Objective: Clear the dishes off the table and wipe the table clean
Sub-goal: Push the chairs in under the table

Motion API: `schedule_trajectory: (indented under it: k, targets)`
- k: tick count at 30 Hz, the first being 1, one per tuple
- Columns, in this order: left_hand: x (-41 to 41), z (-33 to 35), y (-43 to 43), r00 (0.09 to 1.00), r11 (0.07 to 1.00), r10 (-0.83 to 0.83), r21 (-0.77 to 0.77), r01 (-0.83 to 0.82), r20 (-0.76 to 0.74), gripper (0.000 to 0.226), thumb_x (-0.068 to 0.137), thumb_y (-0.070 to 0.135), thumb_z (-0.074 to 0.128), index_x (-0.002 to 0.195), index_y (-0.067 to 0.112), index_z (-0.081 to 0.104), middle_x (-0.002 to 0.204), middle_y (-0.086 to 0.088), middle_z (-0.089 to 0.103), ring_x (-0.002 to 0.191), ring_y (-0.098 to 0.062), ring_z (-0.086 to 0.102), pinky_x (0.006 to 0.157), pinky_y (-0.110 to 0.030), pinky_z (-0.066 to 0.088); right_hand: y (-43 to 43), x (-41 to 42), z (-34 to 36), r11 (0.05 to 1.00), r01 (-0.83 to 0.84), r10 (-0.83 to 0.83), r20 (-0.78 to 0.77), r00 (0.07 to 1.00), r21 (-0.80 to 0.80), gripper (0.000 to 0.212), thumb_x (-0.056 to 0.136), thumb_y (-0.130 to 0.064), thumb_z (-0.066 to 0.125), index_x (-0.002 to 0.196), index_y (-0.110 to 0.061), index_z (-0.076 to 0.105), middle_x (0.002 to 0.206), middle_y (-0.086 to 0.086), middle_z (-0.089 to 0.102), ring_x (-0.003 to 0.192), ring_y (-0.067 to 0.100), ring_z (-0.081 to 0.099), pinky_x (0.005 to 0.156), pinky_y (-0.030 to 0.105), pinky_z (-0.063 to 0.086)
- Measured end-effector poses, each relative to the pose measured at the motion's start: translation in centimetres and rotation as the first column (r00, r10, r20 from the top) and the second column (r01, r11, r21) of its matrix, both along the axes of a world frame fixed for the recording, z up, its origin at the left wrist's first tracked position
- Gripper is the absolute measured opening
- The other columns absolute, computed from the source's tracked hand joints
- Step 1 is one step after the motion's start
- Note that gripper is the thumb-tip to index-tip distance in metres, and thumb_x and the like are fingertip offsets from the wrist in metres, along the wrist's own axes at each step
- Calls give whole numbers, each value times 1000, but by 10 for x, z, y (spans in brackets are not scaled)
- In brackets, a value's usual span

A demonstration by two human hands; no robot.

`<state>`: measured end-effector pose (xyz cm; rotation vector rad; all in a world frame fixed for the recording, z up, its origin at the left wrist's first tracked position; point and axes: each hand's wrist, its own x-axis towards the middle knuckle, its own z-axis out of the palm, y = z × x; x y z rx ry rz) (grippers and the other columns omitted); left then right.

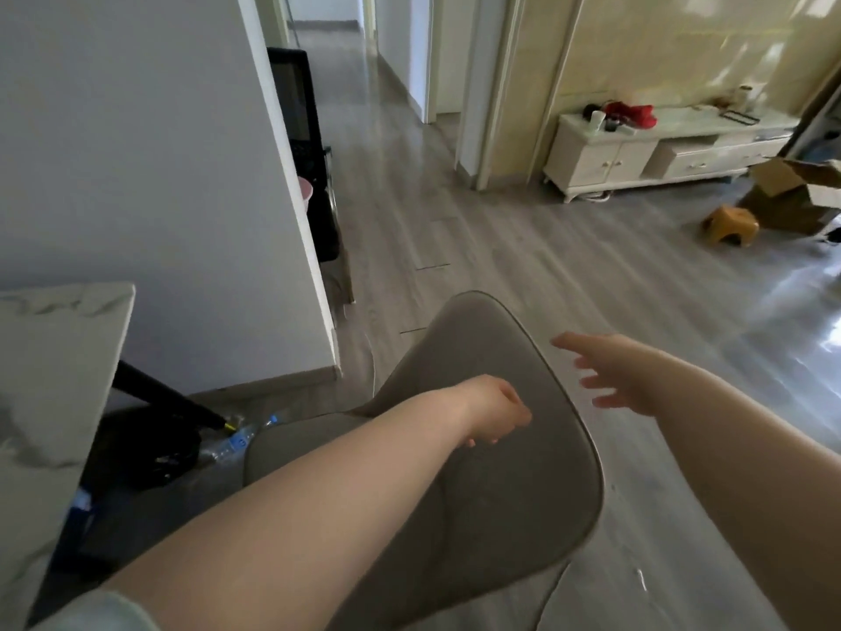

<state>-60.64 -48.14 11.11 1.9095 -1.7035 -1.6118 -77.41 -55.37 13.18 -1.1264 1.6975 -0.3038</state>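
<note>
At 9 o'clock, cut off by the frame edge: table (54,357), pale marble-look top with grey veins, a square corner towards 12, a black slanted leg (168,393) beneath. Under it, on the floor towards 7 o'clock, clear bottles (236,441) with blue labels.

At centre, towards 6 o'clock: grey padded chair (523,494), rounded back nearest the camera.

Left hand (493,414) in front of the chair back, fingers curled under; blurred, so cannot tell whether gripping the chair or holding nothing. Right hand (610,375) at 3 o'clock of the left, just beside the chair back's edge, fingers spread apart and straight, holding nothing.

Towards 2 o'clock, well apart from the table: cream cabinet (600,163) against the wall, red item (632,113) on top. Orange stool (730,225) and open cardboard box (792,193) on the floor near it.
</note>
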Motion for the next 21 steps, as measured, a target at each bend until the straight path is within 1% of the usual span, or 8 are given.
schedule_trajectory:
  k: [2, 4, 8, 11, 13, 16, 19, 21]
  targets:
    - [-7, 0, -17, 998, 998, 68, 0, -68, 2, 30, 91, 31, 51, 115, 16, 63, 104, -8, 65, 93, -27, 64, 71, -32, 47, -32, 8, -15, 988, -106, 101, 48, 994, 113, 55, 80, -54, 66, 125, -23, 54, 121, 4, 54, 107, 29, 56, 88, 42, 48]
    - [-9, -2, -25, 995, 995, 94, 12, -94, 25, 33, 92, 32, 53, 120, 16, 61, 102, -5, 62, 90, -23, 60, 75, -35, 50, -53, 14, -30, 958, -195, 173, 119, 978, 212, 54, 77, -55, 66, 118, -20, 61, 107, 6, 59, 89, 27, 58, 78, 37, 48]
    - [-21, -4, -30, 963, 966, 259, 8, -260, 72, 47, 89, 42, 59, 130, 20, 55, 124, -4, 61, 108, -24, 60, 97, -40, 49, -93, 30, -54, 857, -437, 425, 106, 899, 274, 43, 81, -49, 64, 101, -12, 65, 79, 9, 58, 62, 23, 54, 58, 28, 43]
    - [-46, -12, -13, 882, 880, 467, 68, -471, 61, 78, 82, 57, 63, 146, 24, 34, 140, -2, 50, 125, -24, 51, 106, -35, 39, -108, 35, -68, 788, -523, 510, 130, 850, 326, 46, 82, -41, 67, 110, -4, 63, 90, 16, 63, 71, 30, 62, 69, 41, 56]
    - [-72, -16, 1, 839, 829, 539, 132, -544, 72, 96, 78, 64, 63, 153, 25, 18, 152, -1, 37, 136, -23, 39, 111, -34, 32, -108, 28, -75, 743, -531, 502, 186, 844, 407, 55, 78, -43, 70, 115, -3, 61, 103, 20, 66, 83, 34, 67, 80, 51, 56]
    - [-112, -29, 26, 795, 773, 599, 192, -605, 93, 114, 70, 71, 66, 153, 32, -2, 160, -1, 19, 143, -25, 28, 115, -39, 26, -98, 23, -76, 667, -605, 514, 319, 796, 434, 56, 75, -39, 73, 118, -6, 61, 106, 20, 71, 88, 35, 71, 74, 53, 57]
    - [-147, -45, 45, 726, 718, 676, 105, -688, 129, 125, 68, 55, 77, 150, 33, -16, 161, -2, 13, 143, -27, 28, 115, -41, 29, -84, 25, -74, 643, -646, 512, 396, 762, 412, 31, 84, -21, 62, 108, -2, 60, 84, 19, 74, 67, 32, 72, 54, 46, 58]
    - [-161, -52, 56, 671, 695, 706, -44, -717, 226, 111, 77, 29, 71, 151, 33, -12, 156, -6, 24, 135, -31, 40, 109, -40, 37, -71, 25, -75, 640, -662, 497, 446, 744, 391, 22, 85, -12, 55, 104, -2, 59, 86, 17, 71, 76, 33, 69, 51, 44, 59]
